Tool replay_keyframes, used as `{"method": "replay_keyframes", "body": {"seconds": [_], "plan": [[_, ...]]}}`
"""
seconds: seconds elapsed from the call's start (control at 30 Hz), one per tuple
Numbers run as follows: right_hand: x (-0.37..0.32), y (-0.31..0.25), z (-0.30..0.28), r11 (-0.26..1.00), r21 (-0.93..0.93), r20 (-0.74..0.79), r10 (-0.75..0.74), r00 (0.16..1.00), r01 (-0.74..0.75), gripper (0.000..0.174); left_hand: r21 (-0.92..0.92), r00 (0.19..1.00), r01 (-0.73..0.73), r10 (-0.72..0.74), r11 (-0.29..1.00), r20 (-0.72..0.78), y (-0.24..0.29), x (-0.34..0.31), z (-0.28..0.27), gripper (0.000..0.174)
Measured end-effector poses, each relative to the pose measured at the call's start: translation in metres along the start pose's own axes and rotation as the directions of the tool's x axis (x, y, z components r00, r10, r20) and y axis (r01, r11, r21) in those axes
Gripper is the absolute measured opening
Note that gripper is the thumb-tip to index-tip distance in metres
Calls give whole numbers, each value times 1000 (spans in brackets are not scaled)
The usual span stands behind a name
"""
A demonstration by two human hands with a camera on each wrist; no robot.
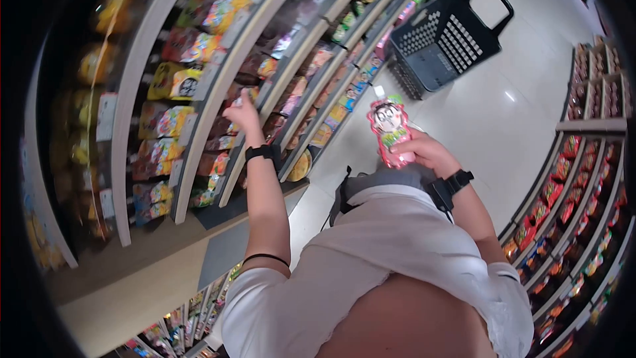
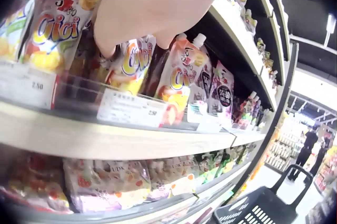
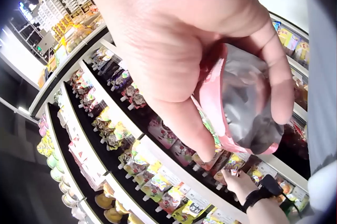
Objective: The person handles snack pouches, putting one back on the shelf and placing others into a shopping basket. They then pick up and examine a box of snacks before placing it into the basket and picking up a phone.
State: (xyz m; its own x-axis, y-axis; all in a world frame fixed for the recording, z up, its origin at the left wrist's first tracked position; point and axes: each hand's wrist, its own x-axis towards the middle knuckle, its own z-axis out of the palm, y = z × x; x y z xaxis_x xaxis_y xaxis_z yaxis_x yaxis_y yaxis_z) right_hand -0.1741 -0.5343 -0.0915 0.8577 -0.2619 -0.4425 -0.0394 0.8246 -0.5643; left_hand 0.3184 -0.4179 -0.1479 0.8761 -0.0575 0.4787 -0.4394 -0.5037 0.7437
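Observation:
My right hand point(image 1: 427, 150) grips a pink spouted jelly pouch point(image 1: 389, 122) by its lower part, its white cap pointing up and a cartoon face on the front. In the right wrist view, fingers and thumb wrap the pouch point(image 3: 245, 98), showing its pink edge and silvery base. At the shelf, my left hand point(image 1: 245, 119) pinches the top of a Cici jelly pouch point(image 2: 136, 63) in the front row, the hand point(image 2: 158, 8) covering its spout. A pink-and-yellow Cici pouch point(image 2: 60, 24) stands to one side, an orange one point(image 2: 181, 74) to the other.
Price tags point(image 2: 129, 109) line the shelf edge, with bagged snacks point(image 2: 108, 182) one level below. A dark shopping basket point(image 1: 440, 46) with a raised handle stands on the pale floor point(image 1: 493, 132). Another shelf of red packs point(image 1: 550, 192) curves along the right. People point(image 2: 308, 148) stand farther down the aisle.

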Motion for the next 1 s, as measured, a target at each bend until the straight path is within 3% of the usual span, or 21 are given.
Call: {"method": "replay_keyframes", "body": {"seconds": [0.07, 0.13, 0.2, 0.27, 0.37, 0.4, 0.43, 0.47, 0.5, 0.53, 0.57, 0.6, 0.67, 0.7, 0.73, 0.77, 0.8, 0.87, 0.9, 0.97, 1.0], "plan": [[0, -11, -9, 996, -89, 85, 28, 996, -20, 49, 126, 994, -49, 60, 991, -87, -16, 9, 9, 43], [0, -18, -22, 998, -64, 93, -6, 996, 12, 49, -27, 950, 294, -289, 956, 115, 2, 17, 4, 32], [-2, -25, -29, 998, -41, 122, -47, 991, 52, 49, -191, 897, 442, -428, 876, 112, 8, 26, 6, 25], [-6, -39, -36, 996, -57, 58, -72, 996, 75, 49, -294, 909, 414, -373, 862, 185, 11, 22, 6, 27], [-10, -51, -64, 994, -72, 68, -75, 995, 80, 43, -155, 913, 369, -326, 916, 245, 20, 11, 5, 35], [-9, -65, -74, 994, -96, 94, -44, 995, 53, 40, -273, 950, 295, -249, 916, 189, 24, -4, 10, 34], [-12, -72, -81, 994, -94, 132, -35, 991, 48, 36, -135, 935, 247, -199, 959, 295, -9, 3, 9, 37], [-15, -80, -82, 997, -55, 104, -55, 993, 61, 37, 120, 997, 55, -62, 991, 54, -45, 1, 24, 42], [-19, -87, -85, 994, -71, 37, -78, 996, 81, 40, 130, 998, 4, -12, 992, 59, -34, -13, 23, 58], [-22, -96, -90, 995, -79, 6, -63, 998, 64, 41, 363, 948, -172, 254, 916, -190, -42, -29, 38, 66], [-21, -101, -103, 993, -99, 36, -63, 997, 66, 42, 150, 954, -167, 198, 974, -225, 7, -61, 31, 71], [-14, -99, -122, 988, -129, 71, -75, 995, 83, 42, 318, 920, -190, 282, 929, -274, 22, -87, 36, 67], [-16, -117, -135, 988, -140, 152, -46, 987, 67, 40, 141, 988, -76, 93, 987, -120, 52, -147, 48, 54], [-19, -128, -137, 989, -142, 151, -27, 988, 49, 42, 32, 995, -56, 53, 998, 84, 34, -172, 63, 33], [-20, -136, -142, 990, -140, 148, -9, 989, 30, 45, -221, 967, 4, 53, 975, 251, 58, -206, 78, 13], [-16, -139, -150, 988, -149, 158, -10, 987, 34, 45, -425, 773, 390, -39, 817, 633, 93, -232, 81, 9], [-10, -138, -160, 991, -135, 132, -7, 991, 25, 48, -316, 581, 587, -117, 746, 805, 117, -256, 90, 13], [0, -141, -174, 992, -122, 111, -1, 994, 14, 51, -187, 376, 640, -91, 745, 922, 189, -284, 102, 23], [5, -144, -180, 990, -138, 100, 19, 995, -6, 54, -190, 383, 640, -95, 745, 919, 226, -287, 105, 23], [12, -153, -183, 987, -156, 79, 43, 996, -30, 62, -96, 143, 702, -8, 706, 990, 287, -283, 119, 28], [15, -161, -183, 987, -159, 87, 43, 995, -29, 62, -101, 151, 700, -9, 707, 988, 299, -279, 132, 28]]}}
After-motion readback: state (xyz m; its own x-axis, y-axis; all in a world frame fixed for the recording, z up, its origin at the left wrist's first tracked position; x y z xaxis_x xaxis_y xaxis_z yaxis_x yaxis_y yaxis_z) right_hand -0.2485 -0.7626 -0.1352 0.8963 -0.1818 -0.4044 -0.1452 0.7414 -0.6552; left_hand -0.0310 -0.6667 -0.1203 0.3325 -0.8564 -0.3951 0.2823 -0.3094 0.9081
